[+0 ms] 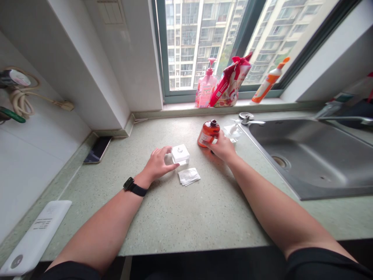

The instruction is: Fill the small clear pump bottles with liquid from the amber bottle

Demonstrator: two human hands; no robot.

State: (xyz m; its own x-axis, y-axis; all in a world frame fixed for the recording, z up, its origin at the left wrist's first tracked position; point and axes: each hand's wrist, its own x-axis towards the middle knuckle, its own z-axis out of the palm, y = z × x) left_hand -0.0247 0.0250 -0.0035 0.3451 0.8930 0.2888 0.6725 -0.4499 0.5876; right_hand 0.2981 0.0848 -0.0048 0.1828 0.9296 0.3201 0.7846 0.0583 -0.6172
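Observation:
My left hand, with a black watch on its wrist, is curled around a small white square box on the speckled green counter. My right hand grips the lower part of an orange bottle that has no cap and leans to the left. A folded white packet lies flat just in front of the box. A clear plastic piece rests behind my right hand.
A steel sink fills the right side, with a tap. On the window sill stand a pink pump bottle, a red refill pouch and an orange-white tube. A phone lies at the left, a white flat device at the near left edge.

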